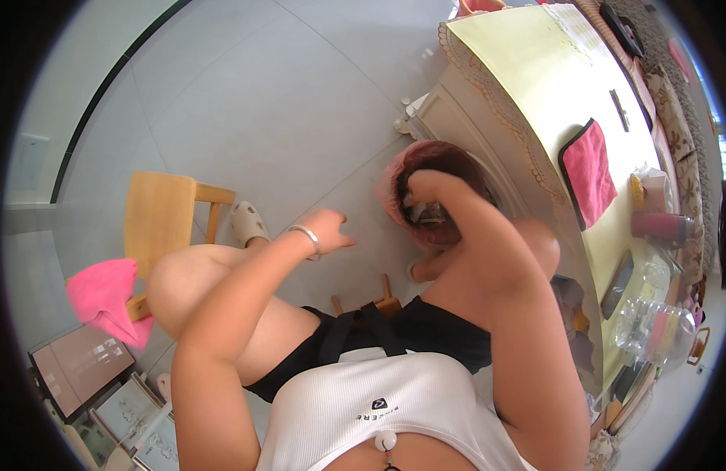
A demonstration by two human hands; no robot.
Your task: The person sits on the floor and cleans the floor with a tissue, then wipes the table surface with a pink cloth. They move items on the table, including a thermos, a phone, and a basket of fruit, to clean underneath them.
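My right hand (430,187) reaches over the mouth of a round bin with a pink liner (389,182). Its fingers are curled and point down into the bin, and whatever they may hold is hidden. Dark and pale scraps (427,213) lie inside, too jumbled to name. Over the floor between my knees hovers my left hand (330,230), with a silver bangle at the wrist. Its fingers are loosely bent with a gap between thumb and fingers, and nothing shows in them.
To the right, a pale yellow table (520,55) carries a pink cloth (590,173), a clear plastic container (653,330) and a red jar (661,226). A wooden chair (160,216) stands left, near a bright pink cloth (104,294). Grey tiles (261,102) cover the floor.
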